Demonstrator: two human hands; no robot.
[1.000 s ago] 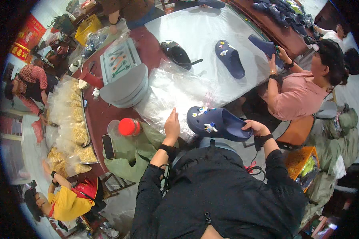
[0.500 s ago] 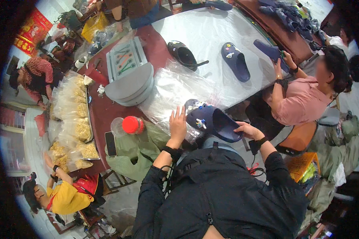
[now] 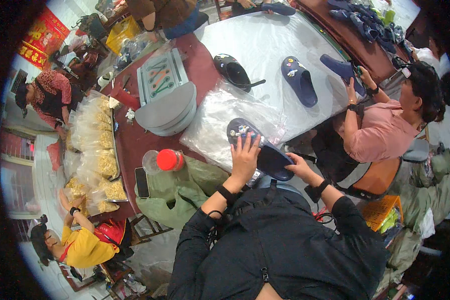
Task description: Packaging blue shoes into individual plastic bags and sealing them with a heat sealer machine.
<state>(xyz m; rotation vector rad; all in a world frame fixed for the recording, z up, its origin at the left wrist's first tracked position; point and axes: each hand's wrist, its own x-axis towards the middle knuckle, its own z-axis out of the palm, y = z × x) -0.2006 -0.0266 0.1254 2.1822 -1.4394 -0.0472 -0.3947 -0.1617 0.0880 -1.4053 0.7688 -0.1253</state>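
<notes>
A dark blue clog [image 3: 276, 161] with small decorative charms [image 3: 241, 131] on its toe is in front of me, close to my body. My right hand [image 3: 301, 169] grips it by the heel end, thumb and fingers closed on the rim. Across the upper of the clog lies my left hand [image 3: 245, 159], its fingers stretched out and touching the shoe beside the charms. Clear plastic bags [image 3: 220, 117] lie on the table just beyond the clog.
Another blue clog [image 3: 299, 82] and a black clog [image 3: 233, 71] sit on the white-covered table [image 3: 255, 35]. To the left are a red-lidded jar [image 3: 170, 160], a phone [image 3: 142, 182], a grey case [image 3: 165, 95] and bagged goods [image 3: 104, 162]. At right, a co-worker [image 3: 380, 125] holds a clog.
My left hand has moved from beside the toe onto the clog's upper. The clog has turned and shifted slightly left, with my right hand still at its heel.
</notes>
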